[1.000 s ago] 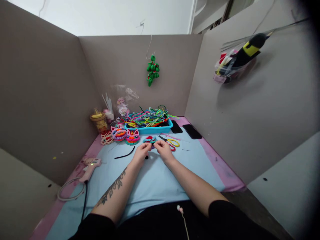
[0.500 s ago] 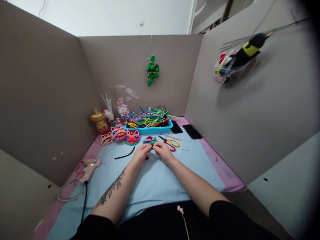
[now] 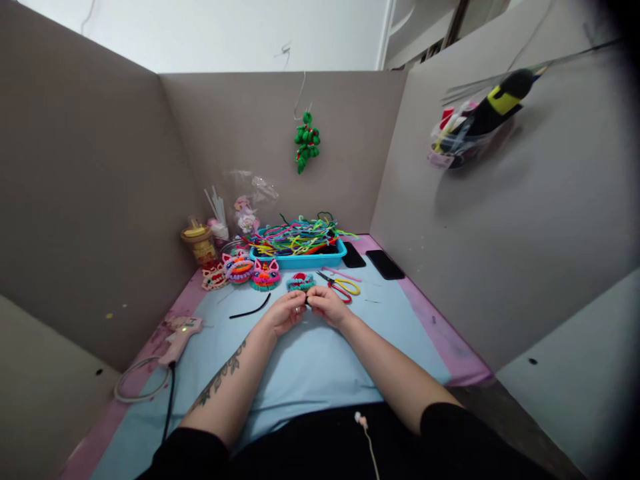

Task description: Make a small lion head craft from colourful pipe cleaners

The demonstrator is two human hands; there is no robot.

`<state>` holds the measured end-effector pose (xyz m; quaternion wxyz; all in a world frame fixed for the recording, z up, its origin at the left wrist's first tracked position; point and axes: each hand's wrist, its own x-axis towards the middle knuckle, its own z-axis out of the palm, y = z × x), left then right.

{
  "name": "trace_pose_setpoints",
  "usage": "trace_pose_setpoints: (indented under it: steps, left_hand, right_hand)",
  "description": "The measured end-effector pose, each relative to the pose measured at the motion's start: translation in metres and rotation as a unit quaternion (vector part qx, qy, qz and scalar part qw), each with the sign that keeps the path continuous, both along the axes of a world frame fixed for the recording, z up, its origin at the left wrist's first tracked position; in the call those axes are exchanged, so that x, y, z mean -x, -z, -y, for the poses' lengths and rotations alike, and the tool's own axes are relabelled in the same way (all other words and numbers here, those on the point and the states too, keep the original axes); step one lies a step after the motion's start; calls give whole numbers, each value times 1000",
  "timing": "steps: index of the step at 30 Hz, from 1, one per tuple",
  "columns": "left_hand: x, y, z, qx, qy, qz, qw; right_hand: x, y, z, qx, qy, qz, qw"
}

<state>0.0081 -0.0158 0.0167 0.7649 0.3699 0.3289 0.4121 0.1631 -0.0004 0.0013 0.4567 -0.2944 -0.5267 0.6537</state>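
Observation:
My left hand and my right hand meet fingertip to fingertip over the blue cloth. Both pinch a small black piece of pipe cleaner, mostly hidden by the fingers. Just beyond the fingertips lies a teal and red fuzzy pipe-cleaner figure. Scissors with red and yellow handles rest, blades apart, to the right of it. A longer black pipe cleaner, slightly bent, lies left of my left hand.
Behind is a blue tray heaped with coloured pipe cleaners. Finished fuzzy animal heads stand left of it, two phones right. A pink glue gun with its cord lies at the left. Grey panels enclose the table.
My left hand has rolled slightly, showing more of its palm side and fingers. Both hands stay together at the black piece; the things on the table have not moved.

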Motion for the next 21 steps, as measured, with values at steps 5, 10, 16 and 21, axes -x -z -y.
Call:
trace_pose_setpoints:
  steps: [5,10,16,21]
  left_hand:
    - [4,3,-1,7,37,-17,999]
    - [4,5,-2,-26,30,-61,997]
    - [4,5,-3,-55,-2,-142,988]
    - [6,6,-5,-76,-1,-186,980]
  right_hand:
    - [-3,-3,2,1,-44,23,999]
    - [-6,-6,4,-1,-61,35,998]
    - [-9,-3,2,0,-79,59,995]
    - [-12,1,0,-1,-97,66,993]
